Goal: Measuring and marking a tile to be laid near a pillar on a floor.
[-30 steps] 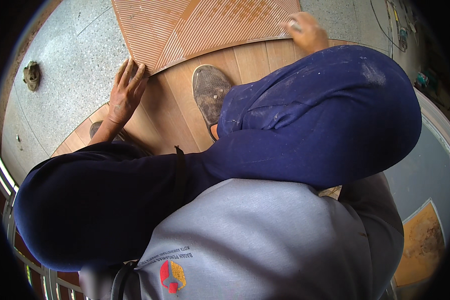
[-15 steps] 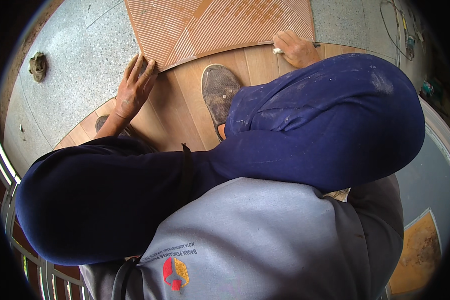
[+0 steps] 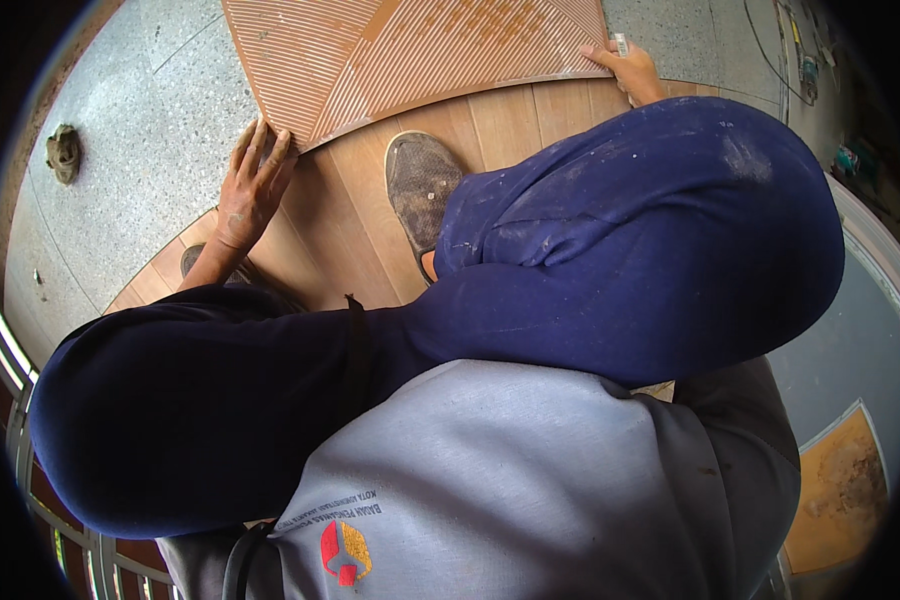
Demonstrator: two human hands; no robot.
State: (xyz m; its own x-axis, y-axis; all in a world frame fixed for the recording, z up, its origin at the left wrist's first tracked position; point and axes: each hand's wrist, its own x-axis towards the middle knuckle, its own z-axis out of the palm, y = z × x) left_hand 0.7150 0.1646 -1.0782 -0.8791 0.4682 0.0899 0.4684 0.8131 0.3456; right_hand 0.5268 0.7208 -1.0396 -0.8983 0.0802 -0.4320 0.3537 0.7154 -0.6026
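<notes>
A large brown tile [image 3: 460, 50] lies ribbed back up, with brown smudges near its far side. My left hand [image 3: 253, 190] rests at its near left corner, fingers stretched and spread, fingertips against the edge. At the near right corner my right hand [image 3: 635, 75] is closed around a white marker [image 3: 622, 45], which stands up from between the fingers. Its fingertips touch the tile's right edge. The tile sits partly over wood-look floor tiles [image 3: 355, 210] and partly over speckled grey flooring.
Speckled grey floor [image 3: 120, 200] spreads on the left, with a crumpled dark cloth [image 3: 64, 153] on it. My shoe [image 3: 420, 185] stands just below the tile. A cable [image 3: 760, 50] and tools lie at the far right. A metal railing [image 3: 15, 400] borders the lower left.
My right hand has turned and shifted up onto the tile's right corner, and the marker now points upward. The left hand stays at its corner. The whole view has shifted slightly.
</notes>
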